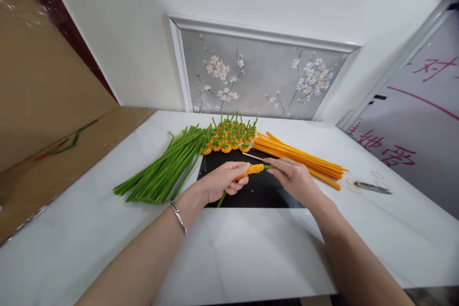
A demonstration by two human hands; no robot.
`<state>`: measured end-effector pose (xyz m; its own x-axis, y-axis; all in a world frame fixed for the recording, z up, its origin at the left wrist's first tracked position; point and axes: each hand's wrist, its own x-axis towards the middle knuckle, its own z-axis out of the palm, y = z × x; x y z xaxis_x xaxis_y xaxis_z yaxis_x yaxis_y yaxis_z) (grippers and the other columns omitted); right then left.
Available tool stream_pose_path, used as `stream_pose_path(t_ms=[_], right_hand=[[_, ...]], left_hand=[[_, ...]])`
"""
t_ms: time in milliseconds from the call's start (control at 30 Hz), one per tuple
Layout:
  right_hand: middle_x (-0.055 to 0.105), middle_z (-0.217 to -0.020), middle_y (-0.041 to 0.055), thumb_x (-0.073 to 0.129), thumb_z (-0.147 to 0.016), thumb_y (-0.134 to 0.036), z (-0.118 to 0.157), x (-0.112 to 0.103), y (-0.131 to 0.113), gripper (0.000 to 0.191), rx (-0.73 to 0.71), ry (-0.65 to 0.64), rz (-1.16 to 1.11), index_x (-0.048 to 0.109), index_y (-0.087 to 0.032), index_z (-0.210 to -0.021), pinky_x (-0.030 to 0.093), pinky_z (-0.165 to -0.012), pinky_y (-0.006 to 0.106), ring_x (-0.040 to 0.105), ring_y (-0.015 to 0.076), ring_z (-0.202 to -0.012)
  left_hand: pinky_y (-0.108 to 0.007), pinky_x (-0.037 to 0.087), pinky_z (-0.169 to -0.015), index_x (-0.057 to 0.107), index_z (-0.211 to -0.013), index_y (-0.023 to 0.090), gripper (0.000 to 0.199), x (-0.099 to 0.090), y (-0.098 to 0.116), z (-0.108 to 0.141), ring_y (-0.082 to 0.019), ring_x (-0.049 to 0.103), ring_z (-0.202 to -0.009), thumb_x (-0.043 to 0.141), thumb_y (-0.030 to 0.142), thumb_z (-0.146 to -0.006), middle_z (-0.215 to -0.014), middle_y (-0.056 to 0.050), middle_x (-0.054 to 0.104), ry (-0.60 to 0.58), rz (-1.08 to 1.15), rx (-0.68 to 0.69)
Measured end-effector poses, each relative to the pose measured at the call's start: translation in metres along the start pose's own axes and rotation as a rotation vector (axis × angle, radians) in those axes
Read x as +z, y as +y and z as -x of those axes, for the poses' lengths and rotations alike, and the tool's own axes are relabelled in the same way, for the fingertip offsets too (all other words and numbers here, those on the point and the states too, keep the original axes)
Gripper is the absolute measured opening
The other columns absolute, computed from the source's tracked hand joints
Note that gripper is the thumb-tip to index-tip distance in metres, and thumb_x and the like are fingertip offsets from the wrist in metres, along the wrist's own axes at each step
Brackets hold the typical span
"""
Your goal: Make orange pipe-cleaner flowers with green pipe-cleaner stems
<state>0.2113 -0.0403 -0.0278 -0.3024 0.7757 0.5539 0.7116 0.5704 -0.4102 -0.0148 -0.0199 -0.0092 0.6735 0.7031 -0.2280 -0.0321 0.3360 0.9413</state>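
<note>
My left hand (227,181) is closed around a coiled orange pipe cleaner (255,169), its thumb pressed on the coil. A green pipe cleaner (267,167) comes out of the coil's right end, and my right hand (292,177) pinches it there. The same right hand also has a thin pale stick (253,156) at its fingers, pointing left. Below my left hand a green end (221,199) sticks out. Both hands are above a black mat (251,196). Just beyond them stand several small orange-and-green pipe-cleaner pieces (231,136) with upright green stems.
Loose green pipe cleaners (165,167) lie in a pile on the left of the white table (229,248). Orange pipe cleaners (301,155) are bundled on the right, near scissors (373,187) and thin looped string (353,185). Cardboard (89,143) borders the left side.
</note>
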Motion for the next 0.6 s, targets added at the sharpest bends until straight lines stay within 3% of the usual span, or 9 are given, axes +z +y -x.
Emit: stream_pose_path(t_ms=[67,200,367,600], right_hand=[[0.072,-0.096,0.0043,0.054,-0.089,-0.025,0.001,-0.006,0.002,0.031,0.08,0.022,-0.085,0.064,-0.024,-0.118,0.054,-0.08,0.032,0.067,0.0194,-0.084],[0.071,-0.079,0.0006,0.047,-0.09,-0.025,0.002,-0.015,0.005,0.034,0.165,0.026,-0.14,0.064,-0.023,-0.119,0.055,-0.067,0.029,0.065,0.0157,-0.064],[0.069,-0.079,0.001,0.046,-0.09,-0.022,0.002,-0.013,0.005,0.032,0.121,0.031,-0.102,0.067,-0.023,-0.114,0.053,-0.069,0.027,0.064,0.0149,-0.067],[0.069,-0.081,0.0011,0.045,-0.091,-0.022,0.003,-0.013,0.008,0.033,0.089,0.041,-0.083,0.066,-0.023,-0.116,0.053,-0.071,0.027,0.064,0.0146,-0.069]], left_hand=[[-0.017,0.006,-0.04,0.051,-0.084,0.016,0.032,-0.001,0.001,0.0,-0.001,0.019,-0.042,0.057,0.047,-0.086,-0.063,0.005,0.04,0.028,0.024,0.02],[-0.018,0.007,-0.04,0.058,-0.099,0.016,0.036,-0.002,0.005,0.002,-0.002,0.023,-0.045,0.053,0.049,-0.087,-0.073,0.0,0.048,0.043,0.065,0.069],[-0.019,0.016,-0.042,0.064,-0.109,0.018,0.033,0.001,0.009,0.005,-0.003,0.028,-0.05,0.067,0.033,-0.08,-0.082,-0.002,0.055,0.103,-0.103,0.208],[-0.018,0.025,-0.045,0.066,-0.113,0.018,0.038,0.006,0.006,0.0,-0.006,0.039,-0.055,0.065,0.034,-0.078,-0.087,-0.006,0.066,0.314,-0.346,0.32]])
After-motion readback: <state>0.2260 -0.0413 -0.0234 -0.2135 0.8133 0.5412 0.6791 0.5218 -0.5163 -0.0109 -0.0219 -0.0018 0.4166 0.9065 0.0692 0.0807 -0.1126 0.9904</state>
